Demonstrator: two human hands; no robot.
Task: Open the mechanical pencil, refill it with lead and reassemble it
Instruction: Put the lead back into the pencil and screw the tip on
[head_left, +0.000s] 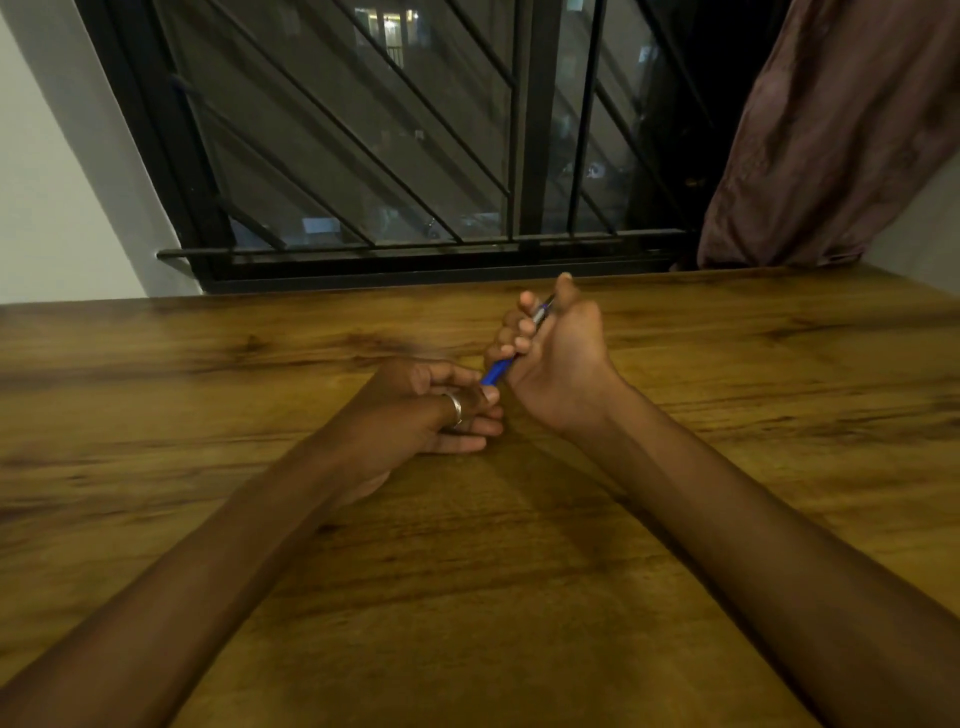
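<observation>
Hands meet near the middle of a wide wood-grain surface (208, 364), both forearms lying across it from the near edge. The right hand (556, 358) stands on its outer edge, with its grip wrapped in a fist around a mechanical pencil (497, 371). The pencil runs on a slant. Its silver and dark far end shows between the thumb and curled fingers, and its blue near end juts out low and to the left. The left hand (415, 410) rests just beside it, wearing a silver ring (454, 408). Its grip pinches the blue end between thumb and forefinger, though that spot is slightly blurred, and its other fingers lie loosely curled on the wood.

Bare wood spreads broadly to the left, right and near side of the hands. The far edge of the surface lies a short way beyond the right thumb and butts against a dark barred window (363, 156). A brownish curtain (831, 130) hangs at the far right, its hem reaching the surface's far edge. A pale wall (52, 182) fills the far left.
</observation>
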